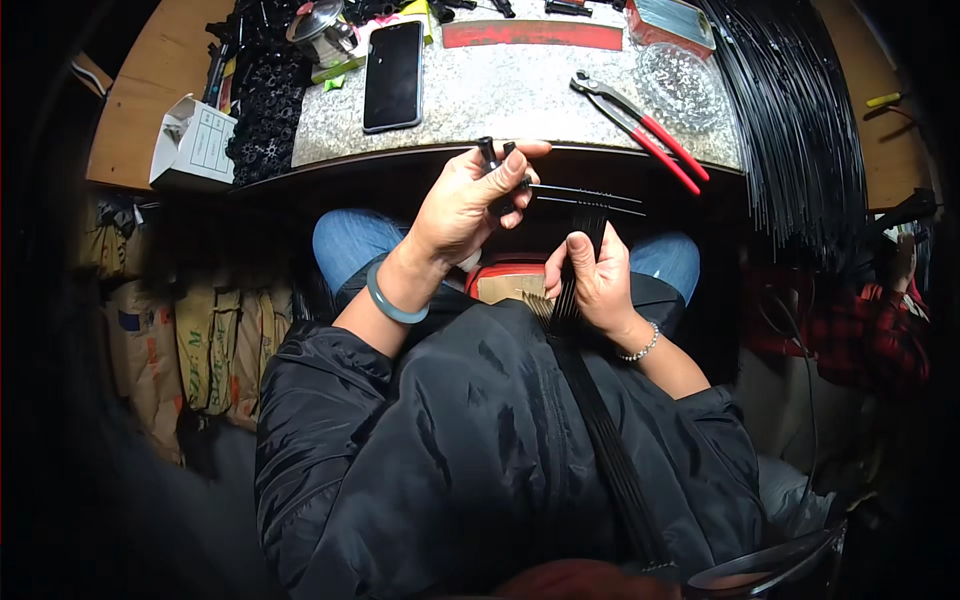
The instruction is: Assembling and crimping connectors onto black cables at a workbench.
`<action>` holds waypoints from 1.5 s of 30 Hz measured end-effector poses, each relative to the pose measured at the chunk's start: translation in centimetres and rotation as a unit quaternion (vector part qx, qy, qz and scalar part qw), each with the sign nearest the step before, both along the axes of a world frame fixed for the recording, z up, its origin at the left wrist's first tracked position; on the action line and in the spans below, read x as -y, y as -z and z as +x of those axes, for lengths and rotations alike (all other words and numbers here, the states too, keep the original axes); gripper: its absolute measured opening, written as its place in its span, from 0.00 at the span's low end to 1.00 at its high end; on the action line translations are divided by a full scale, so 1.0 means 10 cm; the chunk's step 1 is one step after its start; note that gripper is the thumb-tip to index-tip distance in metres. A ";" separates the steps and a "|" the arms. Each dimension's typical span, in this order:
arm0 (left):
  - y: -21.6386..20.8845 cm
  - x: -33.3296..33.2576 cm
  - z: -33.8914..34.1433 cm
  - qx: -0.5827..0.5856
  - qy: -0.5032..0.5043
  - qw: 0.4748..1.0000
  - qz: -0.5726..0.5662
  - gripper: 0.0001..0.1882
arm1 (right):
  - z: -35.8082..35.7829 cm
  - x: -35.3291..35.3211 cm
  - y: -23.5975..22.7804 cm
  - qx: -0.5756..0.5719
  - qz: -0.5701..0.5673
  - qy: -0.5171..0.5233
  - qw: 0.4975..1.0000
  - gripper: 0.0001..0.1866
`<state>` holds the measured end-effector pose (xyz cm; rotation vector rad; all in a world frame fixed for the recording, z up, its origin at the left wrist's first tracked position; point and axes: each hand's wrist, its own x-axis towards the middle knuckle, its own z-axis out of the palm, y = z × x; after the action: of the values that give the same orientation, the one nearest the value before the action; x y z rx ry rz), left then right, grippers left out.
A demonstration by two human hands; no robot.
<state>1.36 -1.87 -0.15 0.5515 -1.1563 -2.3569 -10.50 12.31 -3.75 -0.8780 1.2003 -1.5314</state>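
My left hand (455, 205), with a bracelet at its wrist, is closed around small black tubular plastic parts (487, 150). Two thin rods (585, 198) stick out to the right from the parts in that hand, side by side. My right hand (608, 285) grips a bundle of long thin black rods (600, 420) between thumb and fingers, close below those two rods. The bundle runs down across my dark jacket, and its upper ends rise past my right thumb. Brownish thin ends (540, 303) fan out beside my right fingers.
On the metal-topped table (490, 90) lie a phone (393, 77), red-handled pincers (645, 130) and a clear round dish (682, 85). Black plastic parts (268, 120) are heaped left; black rods (800, 120) hang over the right edge. A person in a checked sleeve (880, 330) is at right.
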 end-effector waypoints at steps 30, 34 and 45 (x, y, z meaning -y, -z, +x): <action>0.09 -0.10 -0.18 -0.011 -0.033 0.998 0.051 0.11 | 0.01 0.05 0.04 0.061 0.004 -0.018 0.998 0.17; 0.13 -0.11 -0.16 -0.018 -0.039 0.998 0.040 0.11 | 0.01 0.05 0.01 0.061 0.001 -0.017 0.998 0.18; 0.15 -0.17 -0.14 -0.013 -0.029 0.999 -0.006 0.11 | 0.01 0.06 0.09 0.060 -0.006 -0.021 0.998 0.21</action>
<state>-0.05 -0.18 -1.69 0.5423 -1.1273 -2.3003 -10.36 11.72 -4.65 -0.8020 1.0803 -1.5376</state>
